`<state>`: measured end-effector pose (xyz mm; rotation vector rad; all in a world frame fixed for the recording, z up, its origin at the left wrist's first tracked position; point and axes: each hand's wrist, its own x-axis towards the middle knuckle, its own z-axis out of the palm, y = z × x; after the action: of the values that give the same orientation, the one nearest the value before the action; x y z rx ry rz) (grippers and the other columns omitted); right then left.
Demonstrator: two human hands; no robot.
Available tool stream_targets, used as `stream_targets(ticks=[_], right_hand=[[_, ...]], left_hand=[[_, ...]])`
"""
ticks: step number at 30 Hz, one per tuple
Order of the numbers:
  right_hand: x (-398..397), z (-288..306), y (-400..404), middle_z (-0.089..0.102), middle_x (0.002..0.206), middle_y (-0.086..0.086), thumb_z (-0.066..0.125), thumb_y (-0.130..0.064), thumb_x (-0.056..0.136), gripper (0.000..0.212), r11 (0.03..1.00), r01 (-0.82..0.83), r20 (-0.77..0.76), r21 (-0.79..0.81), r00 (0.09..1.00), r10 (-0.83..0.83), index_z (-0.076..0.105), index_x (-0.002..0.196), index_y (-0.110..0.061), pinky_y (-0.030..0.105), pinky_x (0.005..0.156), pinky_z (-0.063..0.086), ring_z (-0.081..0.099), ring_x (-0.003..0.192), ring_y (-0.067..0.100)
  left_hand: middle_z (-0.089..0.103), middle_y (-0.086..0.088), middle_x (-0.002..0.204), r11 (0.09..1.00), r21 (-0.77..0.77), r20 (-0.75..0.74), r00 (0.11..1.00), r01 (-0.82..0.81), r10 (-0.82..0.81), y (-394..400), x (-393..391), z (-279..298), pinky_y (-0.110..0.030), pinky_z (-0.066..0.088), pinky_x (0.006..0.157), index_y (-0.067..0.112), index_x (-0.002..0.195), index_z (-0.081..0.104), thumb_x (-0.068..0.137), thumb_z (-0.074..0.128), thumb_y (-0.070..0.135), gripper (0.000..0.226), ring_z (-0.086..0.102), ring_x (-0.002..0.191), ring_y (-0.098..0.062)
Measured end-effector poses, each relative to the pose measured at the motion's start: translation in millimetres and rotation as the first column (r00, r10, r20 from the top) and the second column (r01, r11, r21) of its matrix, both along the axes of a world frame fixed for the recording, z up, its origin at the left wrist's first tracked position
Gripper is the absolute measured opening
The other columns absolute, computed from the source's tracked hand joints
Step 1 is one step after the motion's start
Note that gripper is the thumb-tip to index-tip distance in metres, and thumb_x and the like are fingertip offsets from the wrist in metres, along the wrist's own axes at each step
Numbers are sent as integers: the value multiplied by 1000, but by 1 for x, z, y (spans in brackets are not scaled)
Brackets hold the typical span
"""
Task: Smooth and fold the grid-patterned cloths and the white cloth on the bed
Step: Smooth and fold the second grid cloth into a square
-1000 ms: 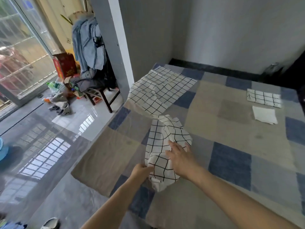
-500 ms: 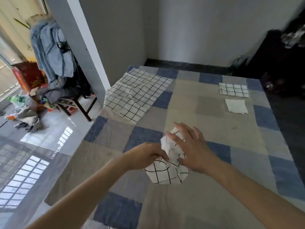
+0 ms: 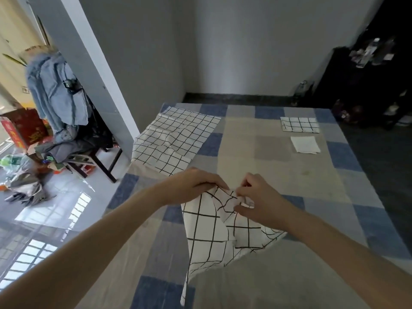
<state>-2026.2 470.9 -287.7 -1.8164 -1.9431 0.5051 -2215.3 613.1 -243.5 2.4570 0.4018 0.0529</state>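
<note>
Three cloths lie on the checked bed by grey walls.

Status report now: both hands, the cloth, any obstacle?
Left hand and right hand both pinch the grid cloth at its top edge. Cloth hangs crumpled over the bed, not yet folded. No obstacle near.

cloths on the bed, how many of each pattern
Black-on-white grid-patterned cloths: 3 (the crumpled one in both hands, the large spread one at the left edge, the small folded one at the far right)
Plain white folded cloth: 1
Total: 4
</note>
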Motion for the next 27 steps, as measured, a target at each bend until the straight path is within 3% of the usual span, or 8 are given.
stream_targets(ticks=[4,8,11,14,18,21,23,27], right_hand=[[22,7,3,48,68,-11,65,-30,88,20,981,88,-203,-174,971,-124,52,74,-24,25,60,39,43,60,5],[47,8,-1,57,59,-13,70,-26,86,14,957,112,-336,-267,920,-201,60,77,-22,19,54,42,50,53,5],[65,-1,1,59,64,-13,70,-19,80,10,879,38,-232,-475,958,-166,64,76,-26,24,60,45,54,58,4],[80,-12,6,56,73,-5,55,-15,86,12,776,128,73,-617,992,-105,58,74,-17,29,60,42,52,64,10],[102,-11,18,64,101,4,48,-16,90,20,802,474,492,-364,829,-267,66,99,-21,31,73,48,62,94,23],[125,6,27,64,94,-1,51,-13,89,21,812,581,694,-58,608,-385,65,100,-22,34,77,41,60,91,21],[142,23,31,54,79,-2,56,-12,87,12,794,599,713,107,510,-481,63,90,-20,34,74,35,52,81,20],[168,63,35,59,83,7,64,-7,80,7,727,557,490,403,539,-685,63,84,-13,38,73,38,55,81,29]], left_hand=[[60,20,75,994,68,-112,989,-87,94,24,-8,2,-10,35,64,29,117,60,92,63,25,26,53,71,5],[52,15,72,975,205,-271,952,-90,145,54,-19,-15,-26,30,64,24,86,57,91,63,26,8,51,77,-12],[57,12,74,962,206,-256,939,-179,229,72,-23,-22,-25,36,66,27,81,56,91,58,16,15,54,78,-15],[65,2,80,926,254,-166,930,-280,327,81,-24,-27,-34,47,70,21,90,64,84,48,-1,28,59,78,-20],[62,4,69,901,244,-21,926,-360,376,88,-11,-17,-23,40,58,13,89,69,76,44,-11,37,53,63,-11],[68,3,79,845,206,118,870,-493,479,104,-1,1,-14,39,62,15,92,72,78,47,-9,38,57,72,-13],[69,9,85,793,203,265,812,-574,520,114,3,15,-19,42,71,20,95,75,80,54,-6,36,60,80,-12],[70,15,87,701,164,525,663,-694,534,125,10,51,-3,35,78,28,97,75,78,59,0,38,61,81,-6]])
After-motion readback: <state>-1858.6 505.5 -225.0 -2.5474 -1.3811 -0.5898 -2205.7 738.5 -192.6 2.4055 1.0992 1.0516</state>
